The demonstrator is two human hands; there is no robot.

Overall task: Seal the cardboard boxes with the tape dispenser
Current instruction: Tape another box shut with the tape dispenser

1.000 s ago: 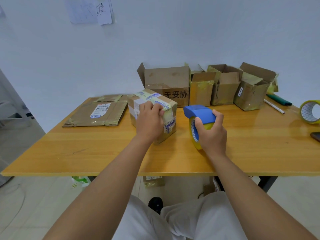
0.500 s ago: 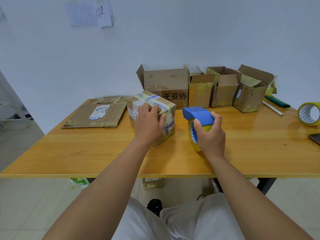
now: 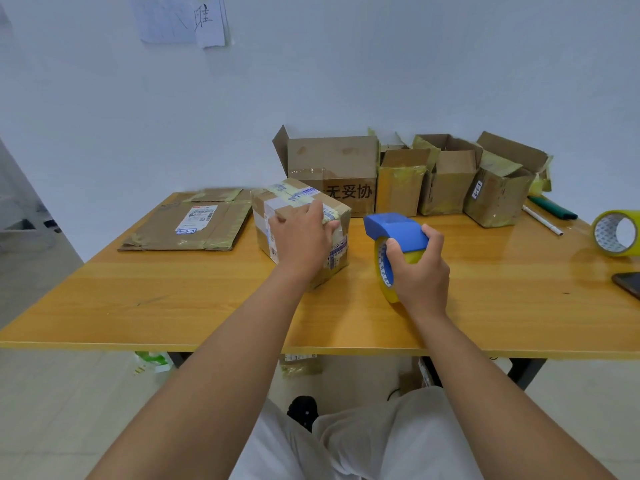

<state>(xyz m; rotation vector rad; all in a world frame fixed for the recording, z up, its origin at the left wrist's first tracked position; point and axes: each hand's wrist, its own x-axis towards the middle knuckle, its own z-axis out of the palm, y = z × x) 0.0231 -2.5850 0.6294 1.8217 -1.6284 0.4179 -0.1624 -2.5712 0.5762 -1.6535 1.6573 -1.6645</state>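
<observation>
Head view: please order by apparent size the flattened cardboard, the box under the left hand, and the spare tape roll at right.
1. flattened cardboard
2. box under the left hand
3. spare tape roll, partly cut off by the frame edge, yet clearly smallest.

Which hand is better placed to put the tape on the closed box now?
The right hand: it already grips the blue tape dispenser just beside the closed box. The left hand rests on top of that box, steadying it.
</observation>
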